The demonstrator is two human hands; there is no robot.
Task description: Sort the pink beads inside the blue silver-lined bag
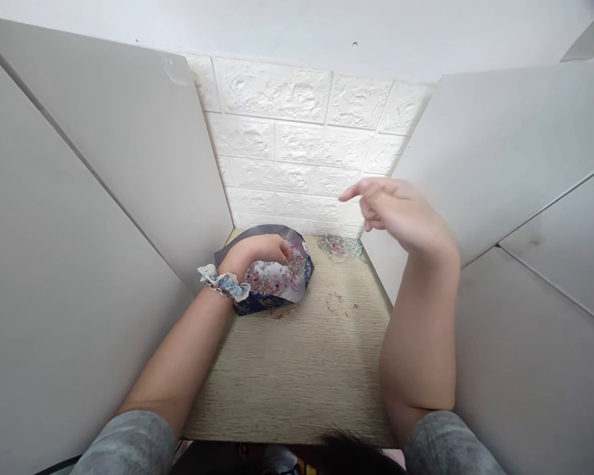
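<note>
I have the left hand (267,248) down in the patterned bag (264,302) of small beads (272,280), which sits at eleven o'clock on the surface (287,382); its fingers curl among the beads, and I can't tell whether they're clamped on any. My right hand (400,214) hangs in the air toward one o'clock, index finger stretched apart from the bent others, grip unclear through blur, above a glittery heap (339,248).
</note>
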